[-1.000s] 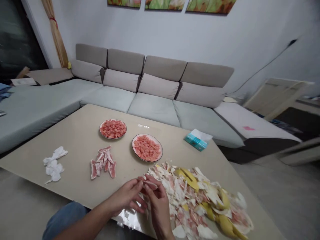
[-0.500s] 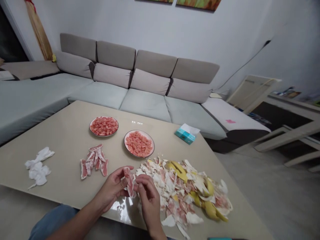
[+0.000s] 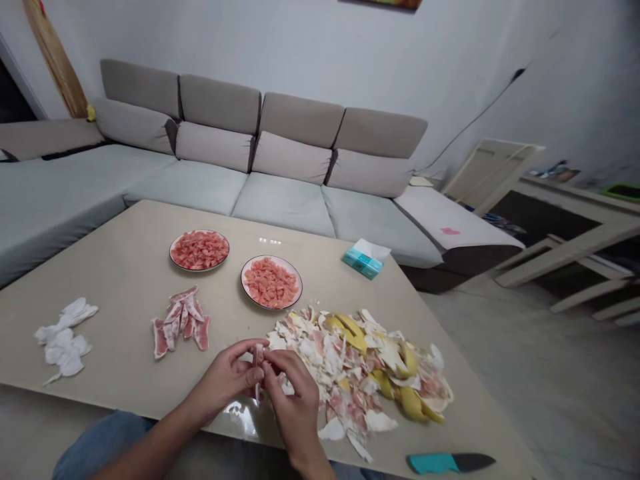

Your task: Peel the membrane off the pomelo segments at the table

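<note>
Between my two hands, over the front of the table, is a pink pomelo segment [image 3: 258, 357] turned edge-on. My left hand [image 3: 227, 377] is closed on it from the left, thumb and fingers pressed to its face. The fingertips of my right hand [image 3: 295, 393] pinch its right edge. To the left lies a small pile of pomelo segments [image 3: 183, 320] with whitish skin. Beyond my hands stand a plate of peeled pomelo flesh [image 3: 271, 283] and a second such plate [image 3: 200, 251]. A heap of pomelo peel [image 3: 350, 367], white pith and yellow rind, spreads to the right.
A knife [image 3: 450, 463] with a turquoise handle lies at the table's front right edge. Crumpled tissues [image 3: 67, 340] are at the left, and a blue tissue box [image 3: 366, 259] stands at the back right. A grey sofa [image 3: 280, 200] runs behind the table [image 3: 115, 267].
The pomelo segment has turned from showing its broad face to edge-on, and my right fingers have closed in on it. The view has shifted, bringing the whole knife into sight.
</note>
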Demonstrator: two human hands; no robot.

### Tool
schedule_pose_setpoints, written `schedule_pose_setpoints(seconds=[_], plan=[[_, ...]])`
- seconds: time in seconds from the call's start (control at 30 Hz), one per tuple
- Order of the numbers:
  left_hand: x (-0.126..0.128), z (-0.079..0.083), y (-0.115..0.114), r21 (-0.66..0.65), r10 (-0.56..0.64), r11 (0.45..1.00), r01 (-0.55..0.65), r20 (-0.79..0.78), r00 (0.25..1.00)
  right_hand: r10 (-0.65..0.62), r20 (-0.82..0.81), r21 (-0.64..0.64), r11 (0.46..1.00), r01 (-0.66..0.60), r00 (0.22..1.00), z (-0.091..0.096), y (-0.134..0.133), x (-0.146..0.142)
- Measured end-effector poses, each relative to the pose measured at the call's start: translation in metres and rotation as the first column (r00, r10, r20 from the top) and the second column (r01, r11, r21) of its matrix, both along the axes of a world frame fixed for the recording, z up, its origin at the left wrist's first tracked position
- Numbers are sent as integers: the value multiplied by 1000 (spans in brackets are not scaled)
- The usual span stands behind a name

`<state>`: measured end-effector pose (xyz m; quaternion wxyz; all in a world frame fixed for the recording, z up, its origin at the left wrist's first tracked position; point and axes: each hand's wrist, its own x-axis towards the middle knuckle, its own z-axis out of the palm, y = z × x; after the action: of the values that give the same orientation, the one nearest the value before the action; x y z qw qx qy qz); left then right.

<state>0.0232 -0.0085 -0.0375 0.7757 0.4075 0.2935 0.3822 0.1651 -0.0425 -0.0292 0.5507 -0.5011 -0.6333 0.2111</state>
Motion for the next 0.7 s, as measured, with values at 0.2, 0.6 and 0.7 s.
schedule_pose_setpoints(seconds=[0.2,0.6,0.7], plan=[[2,9,-5,-23,-26,999,25,-48,999,-14,56,21,1000,13,998,0,-1,2],[-1,17,-6,-105,-179,979,176,-19,984,-52,-585,-433,864,-257,810,-1,7,15],[-1,18,-6,-95,-182,979,179,-20,983,-75,-737,-431,818,-381,672,-5,9,15]])
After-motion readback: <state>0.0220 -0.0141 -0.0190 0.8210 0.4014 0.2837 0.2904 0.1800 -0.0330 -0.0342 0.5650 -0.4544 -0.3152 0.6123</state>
